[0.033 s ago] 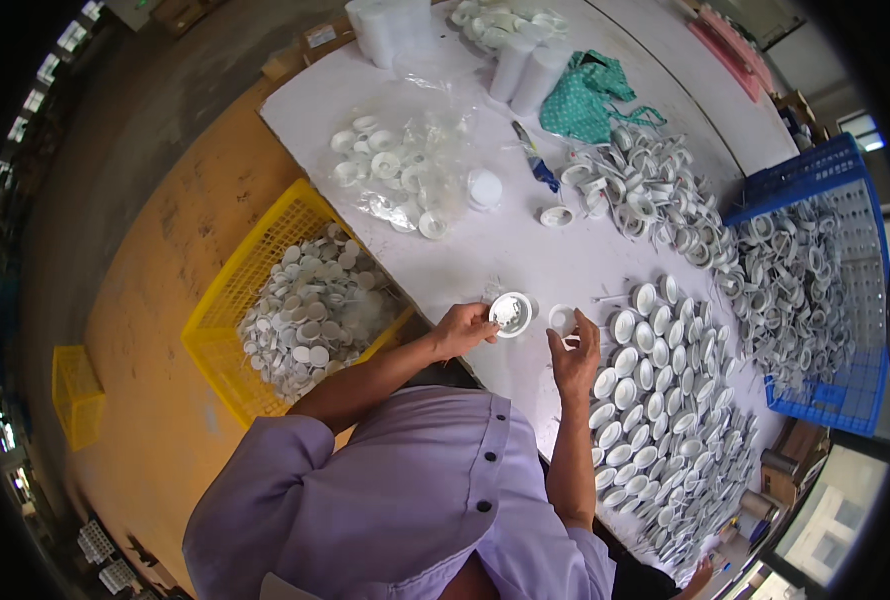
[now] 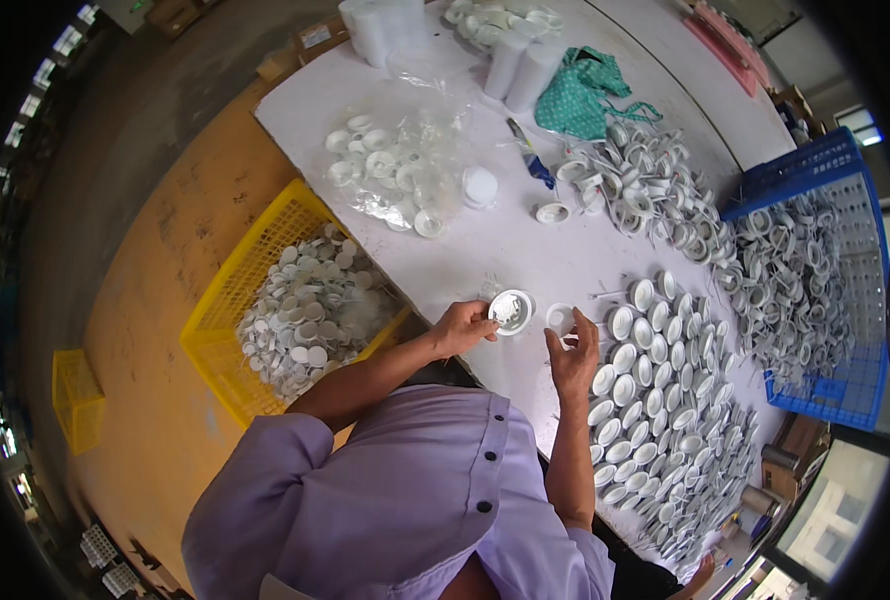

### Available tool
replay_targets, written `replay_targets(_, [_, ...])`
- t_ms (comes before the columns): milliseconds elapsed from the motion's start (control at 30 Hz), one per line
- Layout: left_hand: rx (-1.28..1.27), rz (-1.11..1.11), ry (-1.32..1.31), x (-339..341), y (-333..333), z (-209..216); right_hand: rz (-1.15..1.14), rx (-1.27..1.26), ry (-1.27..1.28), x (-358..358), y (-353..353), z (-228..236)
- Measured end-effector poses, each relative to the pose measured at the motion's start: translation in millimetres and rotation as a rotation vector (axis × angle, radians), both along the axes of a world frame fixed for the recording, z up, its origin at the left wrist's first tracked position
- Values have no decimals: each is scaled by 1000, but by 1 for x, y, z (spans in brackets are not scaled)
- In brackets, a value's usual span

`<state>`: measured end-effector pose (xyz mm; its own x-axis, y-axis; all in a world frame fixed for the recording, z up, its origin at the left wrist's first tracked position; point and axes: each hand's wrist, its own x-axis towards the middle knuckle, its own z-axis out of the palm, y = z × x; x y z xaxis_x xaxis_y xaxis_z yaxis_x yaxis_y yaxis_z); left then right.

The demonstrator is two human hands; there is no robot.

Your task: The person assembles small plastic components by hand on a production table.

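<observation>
My left hand [image 2: 468,330] grips a round white lamp housing [image 2: 511,312] by its edge. Its open side faces up, and small white parts show inside. A short way to the right, my right hand [image 2: 573,352] pinches a thin translucent disc [image 2: 560,318] between thumb and fingers. Disc and housing are apart, both over the white table [image 2: 485,265]. To the right of my right hand, many similar white round housings [image 2: 655,374] lean in close rows, thin wires sticking out from some of them.
Left of the table, a yellow crate [image 2: 227,300] holds white discs. A blue crate [image 2: 810,402] at the right holds wired housings, with a loose pile [image 2: 655,195] beside it. Farther back are a clear bag of white rings [image 2: 390,165], a brush [image 2: 533,158] and a green cloth [image 2: 580,100].
</observation>
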<state>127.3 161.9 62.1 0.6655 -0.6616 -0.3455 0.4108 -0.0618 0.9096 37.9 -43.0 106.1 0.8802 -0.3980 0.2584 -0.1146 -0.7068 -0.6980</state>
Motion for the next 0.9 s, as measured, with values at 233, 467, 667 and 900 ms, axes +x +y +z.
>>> replay_targets(233, [44,-10,148,3,-35,2,-61,-26,-58,-16,-8,23])
replay_targets(467, [-73,68,242,-3,-59,22,-75,-64,-133,-33,-12,29])
replay_targets(667, [-18,-19,334,-11,-64,-2,-82,-24,-138,-41,-9,27])
replay_targets(900, [-58,67,218,-15,-72,-12,-95,-58,-125,-44,-14,25])
